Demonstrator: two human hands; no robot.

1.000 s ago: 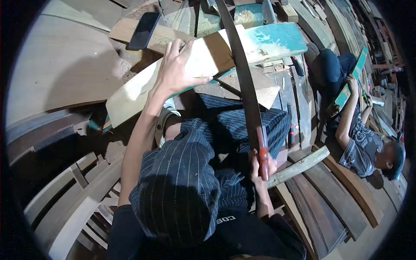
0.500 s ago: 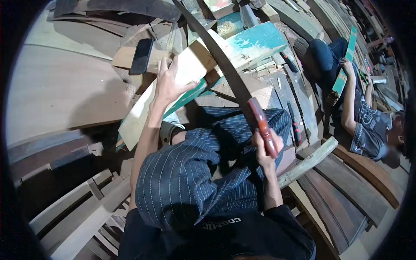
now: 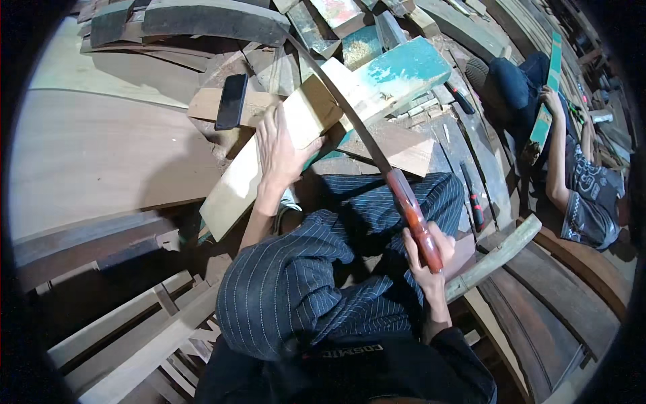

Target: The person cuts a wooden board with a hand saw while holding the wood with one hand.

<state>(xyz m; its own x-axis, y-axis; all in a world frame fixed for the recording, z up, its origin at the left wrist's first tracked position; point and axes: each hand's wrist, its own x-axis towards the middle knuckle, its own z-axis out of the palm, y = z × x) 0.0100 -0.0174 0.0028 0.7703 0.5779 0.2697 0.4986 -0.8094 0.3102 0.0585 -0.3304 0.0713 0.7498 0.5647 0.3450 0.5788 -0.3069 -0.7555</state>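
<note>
My left hand (image 3: 284, 151) is closed over a thick pale board (image 3: 229, 205) with a green underside, which lies diagonally in front of my legs. My right hand (image 3: 431, 256), low on the right by my striped trousers, grips the red-brown wooden handle (image 3: 407, 205) of a saw. Its long dark blade (image 3: 360, 135) runs up and leftward beside the board's squared brown end; whether it touches the wood I cannot tell. Behind them lies a block with worn turquoise paint (image 3: 410, 67). A black phone (image 3: 231, 101) rests on a plank left of my fingers.
Stacked planks and offcuts surround me, with a wide pale sheet (image 3: 101, 161) at left and slatted timber (image 3: 121, 326) below it. A red-and-black tool (image 3: 475, 205) lies at right. A co-worker (image 3: 585, 188) sits on the far right, holding a narrow green board (image 3: 552, 67).
The saw tilts further from upright, its handle and my right hand a little further right. The pale board and my left hand have swung to a steeper diagonal. The view has also shifted.
</note>
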